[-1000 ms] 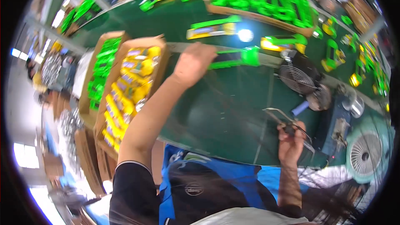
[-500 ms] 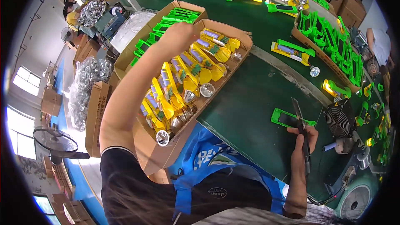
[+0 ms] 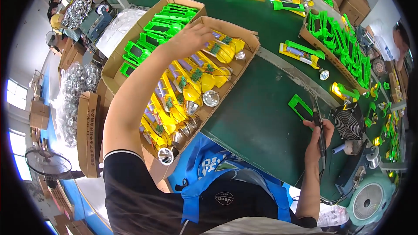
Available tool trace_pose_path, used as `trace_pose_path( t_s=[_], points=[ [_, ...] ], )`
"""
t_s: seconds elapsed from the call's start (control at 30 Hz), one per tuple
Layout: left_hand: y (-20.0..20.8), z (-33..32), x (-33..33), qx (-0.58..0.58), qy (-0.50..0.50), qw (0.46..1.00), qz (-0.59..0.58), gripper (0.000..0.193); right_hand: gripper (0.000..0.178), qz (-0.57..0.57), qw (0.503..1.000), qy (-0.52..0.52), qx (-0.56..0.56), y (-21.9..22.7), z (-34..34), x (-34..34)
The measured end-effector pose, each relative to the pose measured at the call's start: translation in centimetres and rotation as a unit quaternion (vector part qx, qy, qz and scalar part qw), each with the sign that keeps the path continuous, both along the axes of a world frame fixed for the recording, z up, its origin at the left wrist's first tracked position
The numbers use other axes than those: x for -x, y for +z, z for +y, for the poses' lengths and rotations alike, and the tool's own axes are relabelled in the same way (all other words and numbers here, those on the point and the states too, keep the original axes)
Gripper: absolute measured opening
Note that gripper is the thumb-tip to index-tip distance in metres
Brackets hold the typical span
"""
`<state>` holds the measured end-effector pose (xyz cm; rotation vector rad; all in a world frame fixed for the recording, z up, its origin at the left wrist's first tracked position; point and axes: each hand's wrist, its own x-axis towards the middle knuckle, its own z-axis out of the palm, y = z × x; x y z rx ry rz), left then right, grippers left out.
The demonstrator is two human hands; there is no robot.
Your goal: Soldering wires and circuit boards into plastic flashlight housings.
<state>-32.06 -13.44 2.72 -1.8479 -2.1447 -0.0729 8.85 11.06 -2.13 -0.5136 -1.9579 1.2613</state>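
My left hand point(image 3: 190, 42) reaches over a cardboard box point(image 3: 230, 88) of yellow lamp housings point(image 3: 191, 92). Its fingers curl down onto a housing at the far end, and the fingertips are partly hidden. The housings carry purple battery cells, small green circuit boards, thin wires and silvery reflector cups point(image 3: 211, 98). At the right, my right hand point(image 3: 320, 137) grips a soldering iron point(image 3: 321, 141) with a dark handle, its tip pointing away from me. A green plastic frame point(image 3: 300, 107) extends from the same hand's fingers over the table.
A second box point(image 3: 114, 78) with green frames adjoins on the left. Another box of green frames point(image 3: 339, 52) stands far right, beside a yellow-green lamp point(image 3: 301, 55). A square black fan point(image 3: 348, 124) and a round fan point(image 3: 367, 202) are at the right on the green table point(image 3: 248, 122).
My left hand has moved from the boxes' shared edge down onto the yellow housings. In my right hand, the green frame has tilted steeper, and the soldering iron stays held.
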Motion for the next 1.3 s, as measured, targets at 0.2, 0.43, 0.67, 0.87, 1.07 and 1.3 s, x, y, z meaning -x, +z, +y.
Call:
trace_pose_path(
  t_s=[0.2, 0.43, 0.67, 0.87, 1.07, 1.3],
  points=[
    [5.4, -0.9, -0.8, 0.015, 0.002, 0.997, 0.078, 0.043, 0.035, 0.033, 0.999, -0.025, -0.035, 1.6, 0.7, -2.3],
    [13.1, -0.9, -2.7, 0.012, 0.04, 0.992, 0.115, 0.033, 0.043, 0.074, 0.993, -0.078, -0.042, 3.0, 1.5, -11.1],
    [5.2, 7.7, -20.2, -0.056, -0.098, 0.959, -0.259, 0.033, 0.043, 0.214, 0.968, -0.074, 0.108, 1.4, 1.0, -16.0],
    [-2.9, 11.4, -28.4, -0.06, -0.128, 0.942, -0.304, 0.026, 0.034, 0.221, 0.928, -0.009, 0.301, -1.5, 0.0, -16.2],
    [-2.2, 12.3, -29.8, -0.081, -0.128, 0.945, -0.289, 0.032, 0.028, 0.18, 0.937, -0.023, 0.3, -2.6, -0.9, -14.7],
    [-4.0, 13.9, -30.1, -0.113, -0.001, 0.799, -0.59, 0.015, 0.025, 0.156, 0.938, -0.051, 0.307, -2.6, -0.9, -13.5]
  ],
)
